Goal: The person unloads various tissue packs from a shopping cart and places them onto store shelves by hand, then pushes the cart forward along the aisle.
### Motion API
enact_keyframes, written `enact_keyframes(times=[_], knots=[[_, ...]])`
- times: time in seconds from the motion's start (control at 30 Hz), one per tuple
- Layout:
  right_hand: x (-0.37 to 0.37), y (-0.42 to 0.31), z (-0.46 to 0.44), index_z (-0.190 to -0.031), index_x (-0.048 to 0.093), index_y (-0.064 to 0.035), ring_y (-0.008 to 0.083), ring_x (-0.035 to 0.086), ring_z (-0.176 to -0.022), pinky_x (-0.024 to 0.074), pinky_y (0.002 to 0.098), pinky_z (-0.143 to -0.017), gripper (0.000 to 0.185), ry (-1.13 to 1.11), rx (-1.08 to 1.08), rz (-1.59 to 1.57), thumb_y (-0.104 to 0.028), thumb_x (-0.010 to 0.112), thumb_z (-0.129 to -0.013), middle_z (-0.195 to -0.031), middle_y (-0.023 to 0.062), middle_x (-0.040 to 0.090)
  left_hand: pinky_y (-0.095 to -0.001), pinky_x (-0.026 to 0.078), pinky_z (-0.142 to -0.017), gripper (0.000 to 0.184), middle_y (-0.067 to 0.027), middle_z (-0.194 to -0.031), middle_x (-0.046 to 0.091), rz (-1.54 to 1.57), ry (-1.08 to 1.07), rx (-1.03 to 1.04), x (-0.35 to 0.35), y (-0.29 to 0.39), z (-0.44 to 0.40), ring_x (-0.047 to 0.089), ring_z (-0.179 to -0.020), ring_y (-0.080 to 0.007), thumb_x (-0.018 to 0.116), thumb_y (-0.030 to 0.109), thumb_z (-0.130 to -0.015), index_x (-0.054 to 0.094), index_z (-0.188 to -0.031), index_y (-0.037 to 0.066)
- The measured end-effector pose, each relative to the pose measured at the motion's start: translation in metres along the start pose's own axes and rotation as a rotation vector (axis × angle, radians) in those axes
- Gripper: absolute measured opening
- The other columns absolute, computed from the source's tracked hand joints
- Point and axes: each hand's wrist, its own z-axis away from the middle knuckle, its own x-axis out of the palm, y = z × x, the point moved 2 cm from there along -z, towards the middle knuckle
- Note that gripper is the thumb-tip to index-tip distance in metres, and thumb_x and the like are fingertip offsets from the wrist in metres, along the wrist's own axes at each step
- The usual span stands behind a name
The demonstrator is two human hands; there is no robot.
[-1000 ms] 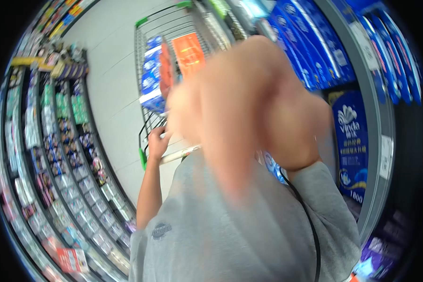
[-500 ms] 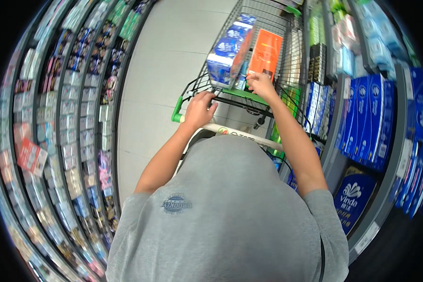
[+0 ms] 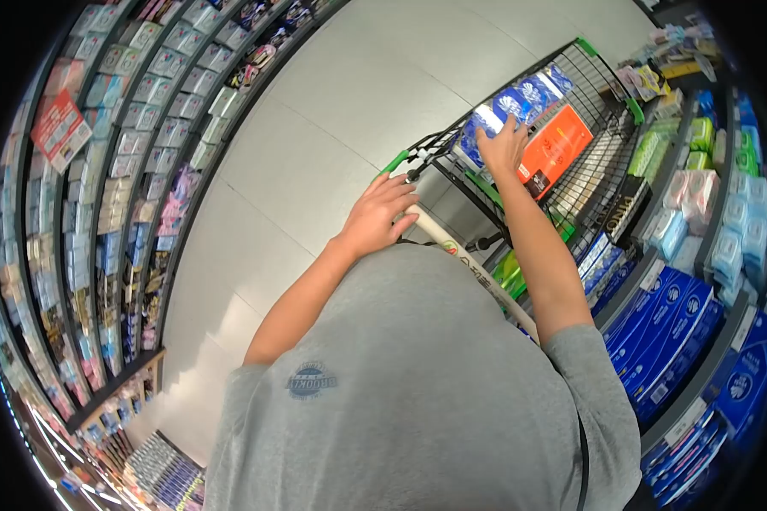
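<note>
My left hand rests on the left end of the cart's pale handle bar, its fingers apart near the green corner piece. Farther forward, my right hand reaches over the cart basket with fingers spread, against or just above the near part of a blue and white pack. Whether it touches the pack is not certain. An orange pack with a dark corner lies in the basket just right of that hand.
Curved shelves of small packaged goods line the left side, with a red sign on them. Shelves at the right hold blue packs and light blue packs. Pale floor tiles run between.
The view has turned, and the cart now points to the upper right. My right hand has gone from the orange pack's near end to the blue and white pack, its fingers spreading.
</note>
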Motion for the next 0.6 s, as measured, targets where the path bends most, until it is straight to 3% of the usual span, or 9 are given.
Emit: enact_keyframes(times=[0.03,0.13,0.27,0.4,0.5,0.6], knots=[[0.006,-0.005,-0.009,-0.14,0.039,-0.001,0.0456,0.034,-0.131,0.0348,0.0534,-0.105,0.084,-0.009,-0.014,0.0,-0.041,0.075,-0.075,-0.139,0.0304,0.038,-0.0469,0.031,-0.113,0.028,-0.0109,-0.122,0.062,0.021,-0.03,0.004,0.0,0.0,-0.001,0.049,-0.128,-0.0302,0.066,0.023,-0.088,0.067,-0.111,0.007],[0.018,-0.019,-0.03,-0.136,0.043,0.0014,0.048,0.032,-0.132,0.0317,0.0616,-0.103,0.09,-0.024,0.097,0.189,-0.057,0.07,-0.073,-0.139,0.0357,0.035,-0.0466,0.03,-0.114,0.031,-0.01,-0.126,0.06,-0.001,-0.067,0.002,-0.001,-0.001,0.0,0.046,-0.13,-0.0297,0.067,0.023,-0.088,0.066,-0.115,0.009],[0.028,-0.027,-0.038,-0.136,0.045,0.0007,0.0443,0.028,-0.137,0.0314,0.0628,-0.102,0.093,-0.157,0.276,0.255,-0.066,0.065,-0.075,-0.144,0.0327,0.032,-0.0458,0.029,-0.115,0.037,-0.0078,-0.128,0.059,-0.001,-0.121,-0.018,-0.003,-0.002,0.001,0.045,-0.131,-0.0282,0.069,0.023,-0.085,0.063,-0.119,0.01],[0.03,-0.011,-0.038,-0.135,0.048,-0.0065,0.0415,0.035,-0.132,0.0361,0.0597,-0.098,0.092,-0.1,0.21,0.186,-0.073,0.062,-0.073,-0.139,0.0293,0.039,-0.0456,0.029,-0.115,0.038,-0.0067,-0.129,0.059,0.015,-0.122,-0.002,-0.004,-0.003,0.002,0.044,-0.131,-0.0274,0.069,0.023,-0.085,0.063,-0.12,0.01],[0.04,0.005,-0.034,-0.134,0.051,-0.0085,0.041,0.037,-0.128,0.0372,0.0581,-0.096,0.088,0.038,0.089,0.221,-0.073,0.059,-0.075,-0.135,0.0289,0.042,-0.0456,0.029,-0.115,0.039,-0.0059,-0.13,0.058,0.008,-0.132,0.002,-0.007,-0.005,-0.001,0.044,-0.131,-0.0267,0.069,0.022,-0.085,0.062,-0.121,0.012],[0.04,0.011,-0.03,-0.134,0.051,-0.0106,0.0419,0.036,-0.13,0.0359,0.0589,-0.097,0.083,0.095,0.111,0.216,-0.071,0.057,-0.078,-0.135,0.0307,0.041,-0.0454,0.03,-0.115,0.039,-0.0057,-0.129,0.059,0.033,-0.156,-0.002,-0.008,-0.006,-0.002,0.045,-0.13,-0.026,0.07,0.02,-0.084,0.063,-0.121,0.013]])
